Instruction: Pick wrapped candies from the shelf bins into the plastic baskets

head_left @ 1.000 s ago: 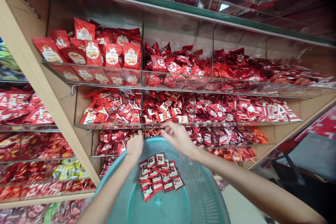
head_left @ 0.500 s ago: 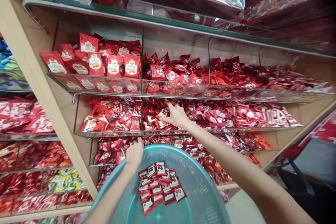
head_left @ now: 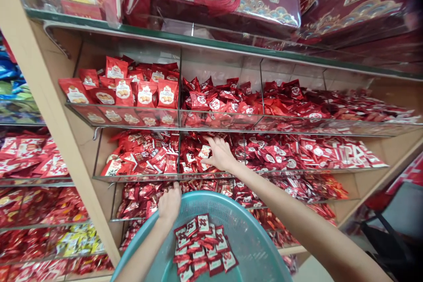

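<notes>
My right hand [head_left: 220, 155] reaches into a middle-shelf compartment, thumb and fingers apart around a small white-and-red candy packet [head_left: 204, 152]. Whether the fingertips touch the packet is hard to see. More red packets [head_left: 189, 158] lie around and under that hand. Below and to the left, my left hand [head_left: 169, 203] is closed on the rim of a large teal plastic basket [head_left: 261, 233]. Its fingertips are partly hidden. A loose pile of white-and-red candy packets [head_left: 205, 246] rests on the basket's bottom.
Clear dividers and front lips [head_left: 211, 175] edge the shelf compartments. Red cookie packets [head_left: 145, 93] fill the upper left compartment. A green-edged glass shelf [head_left: 211, 44] runs above, carrying purple gift bags [head_left: 228, 0]. A wooden post [head_left: 62, 110] stands left; a dark chair [head_left: 386, 233] is lower right.
The view has tilted slightly upward, so the shelves and basket appear lower. Both hands keep nearly the same places relative to the shelf and basket.
</notes>
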A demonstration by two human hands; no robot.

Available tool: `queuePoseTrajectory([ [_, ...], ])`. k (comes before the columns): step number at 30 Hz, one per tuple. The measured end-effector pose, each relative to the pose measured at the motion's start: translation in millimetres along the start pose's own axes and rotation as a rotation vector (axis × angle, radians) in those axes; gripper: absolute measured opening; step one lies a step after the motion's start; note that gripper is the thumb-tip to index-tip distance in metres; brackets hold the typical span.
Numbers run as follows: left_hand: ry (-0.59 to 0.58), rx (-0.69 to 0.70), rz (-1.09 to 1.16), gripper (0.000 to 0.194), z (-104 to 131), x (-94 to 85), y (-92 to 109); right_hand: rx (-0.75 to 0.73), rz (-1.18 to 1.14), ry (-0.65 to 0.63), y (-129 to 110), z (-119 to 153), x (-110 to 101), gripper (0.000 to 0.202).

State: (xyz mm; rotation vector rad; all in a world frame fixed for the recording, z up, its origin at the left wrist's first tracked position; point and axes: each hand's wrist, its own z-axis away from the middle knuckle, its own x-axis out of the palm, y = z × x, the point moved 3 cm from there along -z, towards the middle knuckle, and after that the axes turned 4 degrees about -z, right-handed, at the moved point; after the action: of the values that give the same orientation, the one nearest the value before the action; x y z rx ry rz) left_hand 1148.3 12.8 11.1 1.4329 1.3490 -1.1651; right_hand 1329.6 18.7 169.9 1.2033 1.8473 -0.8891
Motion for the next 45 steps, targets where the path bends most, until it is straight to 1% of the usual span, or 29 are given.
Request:
queuePoseTrajectory([
  [2,0.0,0.002,-0.004,0.04,-1,1.6,0,0.035,-0.061,-0.003,2,-2,0,0.071],
  [4,-0.002,0.003,-0.01,0.04,-1,2.6,-1,0.053,-0.147,-0.003,3,-4,-1,0.058],
  [6,-0.004,0.005,-0.017,0.039,-1,3.2,-1,0.054,-0.254,-0.005,4,-4,-2,0.047],
  [8,-0.007,0.009,-0.025,0.039,-1,3.6,-1,0.045,-0.365,-0.01,5,-4,-3,0.039],
  [11,-0.004,0.021,-0.025,0.039,0,3.7,-1,0.018,-0.505,-0.007,4,-1,-3,0.034],
  [14,0.0,0.026,-0.02,0.04,-1,3.2,-2,0.024,-0.698,0.066,2,4,-8,0.037],
  [16,-0.004,0.018,-0.019,0.039,-1,2.9,-2,0.103,-0.937,0.112,-1,11,-14,0.044],
  [17,-0.008,0.014,-0.018,0.039,-1,2.8,-2,0.167,-1.086,0.109,-4,15,-16,0.047],
  [19,-0.016,0.012,-0.013,0.038,-1,2.8,-3,0.313,-1.385,0.046,-11,27,-19,0.046],
  [22,-0.008,0.018,-0.014,0.039,-1,2.4,-2,0.481,-1.726,-0.111,-24,47,-17,0.031],
  [23,-0.006,0.019,-0.017,0.04,0,2.4,-2,0.516,-1.805,-0.145,-27,53,-15,0.027],
  [25,-0.007,0.022,-0.023,0.041,-1,2.9,-2,0.564,-1.924,-0.176,-32,64,-10,0.026],
  [29,0.0,0.018,-0.026,0.041,-1,5.3,-3,0.628,-2.02,-0.224,-37,87,-3,0.038],
  [32,0.002,0.004,-0.026,0.039,-2,7.2,-3,0.619,-1.928,-0.273,-35,110,0,0.047],
  [35,0.002,-0.007,-0.027,0.039,-1,6.4,-3,0.553,-1.684,-0.294,-23,134,9,0.052],
  [37,-0.009,-0.006,-0.019,0.039,-1,4.2,-2,0.473,-1.423,-0.277,-11,148,17,0.05],
  [39,-0.022,-0.01,-0.008,0.039,-1,1.0,-1,0.37,-1.083,-0.231,2,160,23,0.045],
  [41,-0.032,-0.017,0.0,0.039,0,-2.8,0,0.279,-0.741,-0.207,10,169,24,0.039],
  [43,-0.044,-0.02,0.005,0.038,1,-6.0,1,0.217,-0.457,-0.224,14,175,22,0.034],
  [45,-0.055,-0.02,0.008,0.037,1,-8.1,2,0.176,-0.223,-0.249,14,177,20,0.029],
])
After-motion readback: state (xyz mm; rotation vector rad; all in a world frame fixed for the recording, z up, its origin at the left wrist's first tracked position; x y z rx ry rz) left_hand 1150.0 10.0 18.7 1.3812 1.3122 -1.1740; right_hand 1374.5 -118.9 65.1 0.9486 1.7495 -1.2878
